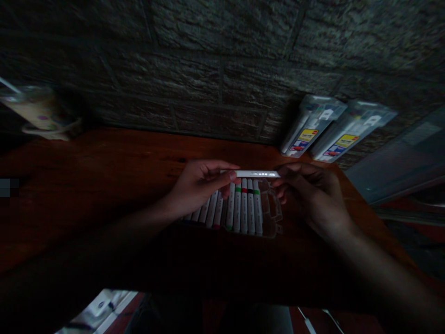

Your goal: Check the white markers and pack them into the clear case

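Slim white marker bears grey print. Row of white markers shows green, red, black bands. Wooden bench: reddish-brown. Stone-block wall: dark grey, ridged. Clear plastic cases: yellow-and-blue labels.

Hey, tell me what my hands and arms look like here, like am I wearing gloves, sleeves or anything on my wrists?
Your left hand and right hand are bare, with no gloves. No sleeve shows on the left forearm or the right forearm, and I see no watch or bracelet. The light is too dim to make out small markings.
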The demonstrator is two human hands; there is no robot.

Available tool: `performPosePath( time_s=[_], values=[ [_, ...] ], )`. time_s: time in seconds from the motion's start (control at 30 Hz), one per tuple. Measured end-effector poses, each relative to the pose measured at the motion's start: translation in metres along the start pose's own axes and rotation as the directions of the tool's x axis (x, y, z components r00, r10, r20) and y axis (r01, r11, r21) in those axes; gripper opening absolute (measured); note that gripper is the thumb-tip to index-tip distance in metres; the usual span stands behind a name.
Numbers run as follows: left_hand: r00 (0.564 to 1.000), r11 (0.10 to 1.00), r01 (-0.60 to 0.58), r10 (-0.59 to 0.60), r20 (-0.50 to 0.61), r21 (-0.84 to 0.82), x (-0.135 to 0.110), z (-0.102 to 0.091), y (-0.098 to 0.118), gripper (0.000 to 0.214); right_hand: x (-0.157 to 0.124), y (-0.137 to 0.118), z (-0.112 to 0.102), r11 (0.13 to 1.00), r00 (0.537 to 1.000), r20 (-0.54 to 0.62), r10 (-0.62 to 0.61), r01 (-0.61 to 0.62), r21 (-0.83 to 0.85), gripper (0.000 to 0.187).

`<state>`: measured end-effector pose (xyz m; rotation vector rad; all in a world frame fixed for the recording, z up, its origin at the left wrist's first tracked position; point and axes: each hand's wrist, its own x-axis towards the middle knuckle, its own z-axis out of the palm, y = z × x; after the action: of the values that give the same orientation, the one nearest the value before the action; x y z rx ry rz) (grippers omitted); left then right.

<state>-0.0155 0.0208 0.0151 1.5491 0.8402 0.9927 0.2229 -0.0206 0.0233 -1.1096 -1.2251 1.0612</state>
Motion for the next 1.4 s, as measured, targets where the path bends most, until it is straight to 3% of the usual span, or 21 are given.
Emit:
performPosePath(
  time_s=[0.17,0.3,0.53,0.7,0.83,1.0,1.4],
  values=[
    [1.0,0.999,0.004,-0.004,0.012,0.035,0.0,0.002,0.002,0.018,-0.001,0.001,0.001,0.998,0.999,0.033,-0.04,0.041,-0.05,0.02],
    [0.999,0.999,-0.024,0.023,0.035,0.035,-0.001,0.005,0.0,0.016,-0.003,-0.001,0.005,0.978,0.993,0.083,-0.083,0.098,-0.185,0.017],
    [0.996,0.995,-0.056,0.051,0.069,0.08,-0.007,0.014,-0.005,0.014,-0.009,0.001,0.009,0.858,0.95,0.163,-0.268,0.312,-0.409,0.008],
    [0.985,0.977,-0.152,0.137,0.102,0.149,-0.011,0.021,-0.006,0.011,-0.01,0.006,0.009,0.783,0.904,0.264,-0.338,0.425,-0.454,0.008],
    [0.971,0.97,-0.195,0.17,0.167,0.148,-0.013,0.021,-0.008,0.018,-0.011,0.009,0.006,0.769,0.894,0.286,-0.344,0.443,-0.461,0.009],
    [0.972,0.984,-0.142,0.118,0.203,0.107,-0.016,0.021,-0.008,0.022,-0.011,0.008,0.006,0.77,0.897,0.283,-0.339,0.437,-0.464,0.007],
    [0.996,0.998,-0.049,0.046,0.073,0.041,-0.008,0.009,-0.002,0.022,-0.007,0.004,0.009,0.877,0.941,0.182,-0.284,0.332,-0.347,0.008]
  ],
)
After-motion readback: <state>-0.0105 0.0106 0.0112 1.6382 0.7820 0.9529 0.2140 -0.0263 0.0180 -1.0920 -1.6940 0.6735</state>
